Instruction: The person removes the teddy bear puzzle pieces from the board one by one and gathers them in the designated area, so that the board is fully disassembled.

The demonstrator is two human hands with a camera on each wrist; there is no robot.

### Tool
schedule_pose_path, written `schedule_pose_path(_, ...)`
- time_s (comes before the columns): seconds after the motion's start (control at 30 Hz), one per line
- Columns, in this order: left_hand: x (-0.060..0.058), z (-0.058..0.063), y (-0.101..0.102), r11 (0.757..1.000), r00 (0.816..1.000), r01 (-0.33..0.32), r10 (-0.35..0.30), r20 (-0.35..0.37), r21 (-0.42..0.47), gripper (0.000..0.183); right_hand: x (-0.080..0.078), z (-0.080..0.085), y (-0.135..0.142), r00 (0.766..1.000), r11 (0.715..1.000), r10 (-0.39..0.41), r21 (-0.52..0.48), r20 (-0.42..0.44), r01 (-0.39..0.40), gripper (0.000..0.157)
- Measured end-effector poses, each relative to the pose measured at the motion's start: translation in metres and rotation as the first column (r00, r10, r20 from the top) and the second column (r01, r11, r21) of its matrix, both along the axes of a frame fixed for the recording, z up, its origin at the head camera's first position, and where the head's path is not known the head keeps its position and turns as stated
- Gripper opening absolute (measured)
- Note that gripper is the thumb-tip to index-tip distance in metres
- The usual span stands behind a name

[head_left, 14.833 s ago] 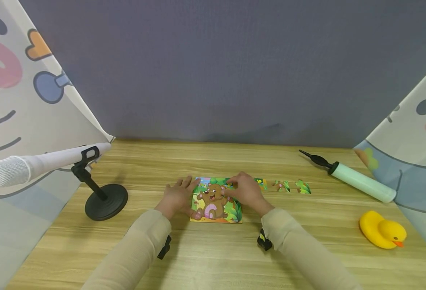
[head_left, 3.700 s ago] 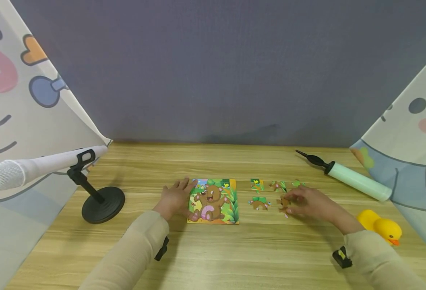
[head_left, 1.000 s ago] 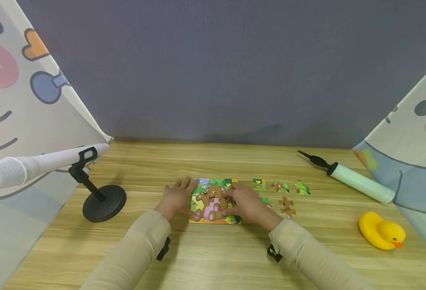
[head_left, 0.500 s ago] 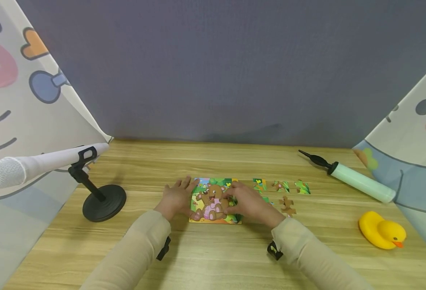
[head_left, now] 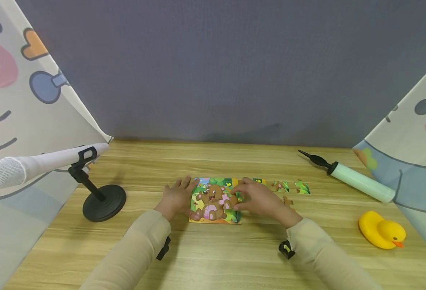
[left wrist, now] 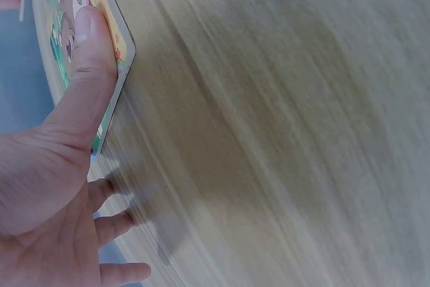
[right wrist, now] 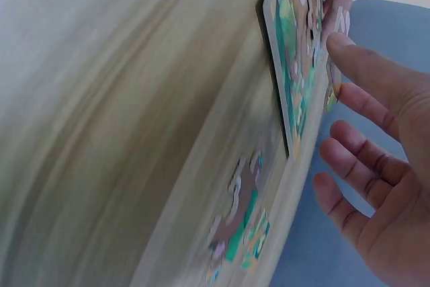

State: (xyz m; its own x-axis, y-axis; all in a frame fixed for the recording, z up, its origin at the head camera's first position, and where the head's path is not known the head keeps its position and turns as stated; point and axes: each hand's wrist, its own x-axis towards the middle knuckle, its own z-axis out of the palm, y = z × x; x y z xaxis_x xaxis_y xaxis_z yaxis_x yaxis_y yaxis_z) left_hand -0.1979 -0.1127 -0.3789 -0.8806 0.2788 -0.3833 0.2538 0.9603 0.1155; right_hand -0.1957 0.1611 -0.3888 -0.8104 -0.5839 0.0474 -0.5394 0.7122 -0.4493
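Note:
A bear jigsaw board (head_left: 206, 209) lies flat on the wooden table, its picture showing a brown bear. Spread straight along its left side, my left hand (head_left: 176, 198) rests with its thumb (left wrist: 91, 45) on the board's near-left corner. My right hand (head_left: 258, 199) pinches a brown and pink puzzle piece (right wrist: 334, 75) between thumb and index finger, raised above the board's right part. Its other fingers are loosely bent and hold nothing. Loose puzzle pieces lie right of the board, among them a green one (head_left: 302, 187) and a brown one (head_left: 288, 201); my right hand partly covers others.
A white microphone (head_left: 50, 161) on a black stand (head_left: 105, 203) stands at the left. To the right lie a pale green hand pump (head_left: 361, 182) and a yellow rubber duck (head_left: 381, 230). A grey panel (head_left: 213, 72) closes off the back.
My right hand earlier reached the loose pieces at right, then brought a brown and pink piece over the bear's belly. Now hand and piece have shifted right. My left hand stays put.

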Motion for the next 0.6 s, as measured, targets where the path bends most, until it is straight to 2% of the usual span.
schedule_pose_path(0.6,0.001,0.001,0.0,1.0,1.0,0.005,-0.005,-0.017,-0.003,0.122,0.012,0.019,0.059,0.998,0.997,-0.07,-0.039,0.002,0.07,0.045)
